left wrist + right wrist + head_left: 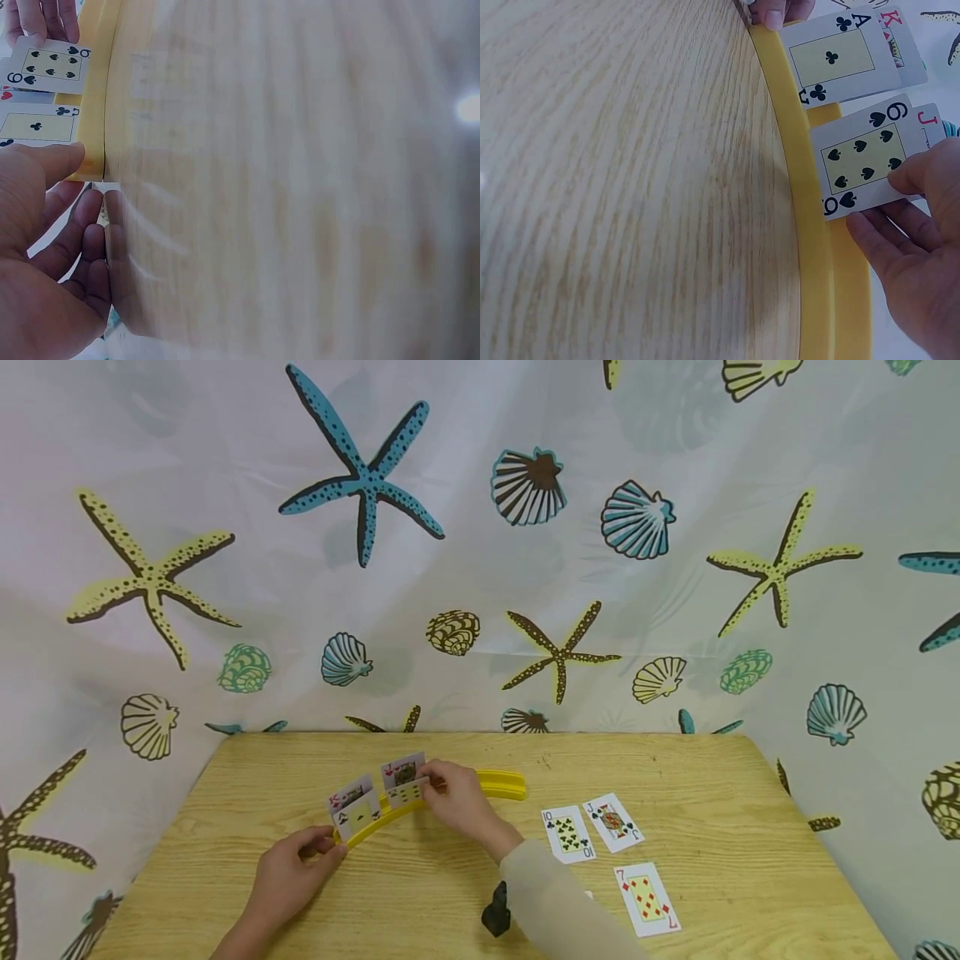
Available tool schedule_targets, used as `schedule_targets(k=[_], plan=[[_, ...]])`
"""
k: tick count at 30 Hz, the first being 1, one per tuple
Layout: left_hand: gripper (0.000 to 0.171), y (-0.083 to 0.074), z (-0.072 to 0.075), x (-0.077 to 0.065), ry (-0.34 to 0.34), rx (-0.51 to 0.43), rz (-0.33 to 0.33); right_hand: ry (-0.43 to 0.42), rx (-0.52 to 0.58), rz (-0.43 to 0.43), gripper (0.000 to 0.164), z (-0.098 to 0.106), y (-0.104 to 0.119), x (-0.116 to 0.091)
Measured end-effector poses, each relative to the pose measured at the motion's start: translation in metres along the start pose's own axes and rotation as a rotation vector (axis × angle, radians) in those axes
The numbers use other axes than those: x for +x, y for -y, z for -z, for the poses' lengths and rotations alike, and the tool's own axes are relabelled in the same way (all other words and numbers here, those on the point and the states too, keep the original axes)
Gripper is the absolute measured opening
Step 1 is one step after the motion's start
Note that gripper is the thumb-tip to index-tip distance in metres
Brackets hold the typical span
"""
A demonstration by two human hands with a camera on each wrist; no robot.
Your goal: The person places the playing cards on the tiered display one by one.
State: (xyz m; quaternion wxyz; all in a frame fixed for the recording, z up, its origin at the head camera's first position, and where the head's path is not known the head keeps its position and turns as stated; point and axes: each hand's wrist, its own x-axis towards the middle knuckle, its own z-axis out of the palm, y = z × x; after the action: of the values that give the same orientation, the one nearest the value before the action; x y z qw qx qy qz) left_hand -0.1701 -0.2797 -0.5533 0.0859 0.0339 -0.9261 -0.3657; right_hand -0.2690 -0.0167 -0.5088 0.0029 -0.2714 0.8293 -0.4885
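Note:
A curved yellow card holder (504,785) rests on the wooden table with cards upright in two rows. My left hand (291,872) grips its near left end, thumb in front and fingers around behind. Just above that thumb stands the ace of clubs (831,58), with a red king (894,46) behind it. My right hand (457,797) pinches the right edge of the six of spades (855,171) between thumb and fingers. That card stands in the front row, its lower edge at the yellow rim. A red jack (405,769) shows behind it.
To the right lie the ten of clubs (568,834), a black-suit jack (613,822) and the seven of diamonds (647,900), all face up. A small black object (496,912) is beside the right sleeve (562,902). A shell-patterned curtain (465,568) hangs behind the table.

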Motion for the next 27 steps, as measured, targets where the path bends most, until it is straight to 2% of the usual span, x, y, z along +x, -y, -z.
schedule_targets(k=[6, 17, 27], plan=[[0.04, 0.001, -0.001, 0.001, 0.001, 0.004, -0.001, -0.01, 0.021, -0.012, 0.019, -0.002, -0.004, -0.001], [0.04, 0.001, -0.001, 0.001, 0.016, 0.002, 0.013, -0.023, -0.006, -0.028, 0.02, -0.004, -0.007, 0.0], [0.041, 0.0, 0.0, 0.001, 0.017, -0.003, 0.011, -0.036, 0.011, -0.079, 0.025, 0.006, -0.004, -0.004]])
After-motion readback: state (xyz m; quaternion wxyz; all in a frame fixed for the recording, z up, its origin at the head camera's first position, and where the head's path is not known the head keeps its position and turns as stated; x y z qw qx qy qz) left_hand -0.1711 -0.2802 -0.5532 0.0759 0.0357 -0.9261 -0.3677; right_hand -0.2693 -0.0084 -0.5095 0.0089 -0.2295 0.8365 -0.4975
